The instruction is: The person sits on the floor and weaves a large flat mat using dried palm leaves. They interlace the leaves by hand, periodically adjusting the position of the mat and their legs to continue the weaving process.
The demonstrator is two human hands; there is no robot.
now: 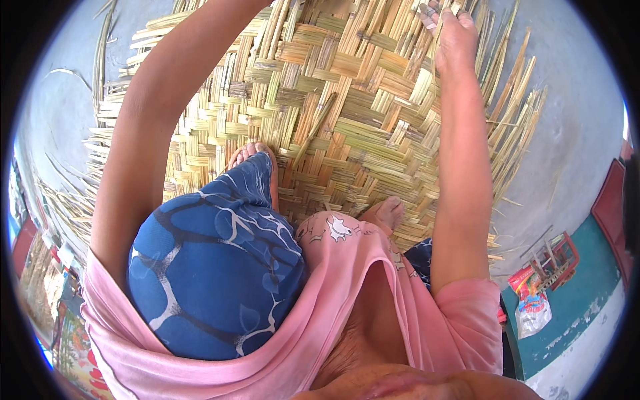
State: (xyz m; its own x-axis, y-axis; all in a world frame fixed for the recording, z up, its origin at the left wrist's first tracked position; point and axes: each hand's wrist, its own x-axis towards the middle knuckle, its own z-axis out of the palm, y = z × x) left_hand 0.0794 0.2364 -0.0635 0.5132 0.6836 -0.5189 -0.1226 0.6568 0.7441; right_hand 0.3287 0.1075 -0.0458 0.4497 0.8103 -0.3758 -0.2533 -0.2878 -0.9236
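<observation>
Right hand (450, 30) is at the far edge of the mat (333, 107), fingers curled and pressed together on a few loose strips (497, 50). It looks like a pinch on strip ends, though the fingertips run near the top rim so I can't tell exactly which strip is caught. Just right of that grip the unwoven strips fan out past the woven part, ends free over the grey floor (573, 133). Left of the grip is the finished weave, flat checker of pale and tan bands. Left hand is out of view: the left arm (147, 127) goes up across the mat's left side and leaves the top rim, so its grip I cannot tell. Nearer me than the grip, both feet rest on the mat, left foot (257, 160) and right foot (387, 213), with a knee in blue patterned cloth (213, 267) and a pink shirt (347, 287) below. Well off to the lower right of the grip, a small red rack (553, 257) and a plastic packet (532, 310) lie on the floor. My read: weaving is in hand at the far right edge, a strip being lifted or tucked. Next move calls for keeping the pinched strip taut, threading it over-under its neighbours, then pressing it tight against the woven edge without splitting it.
</observation>
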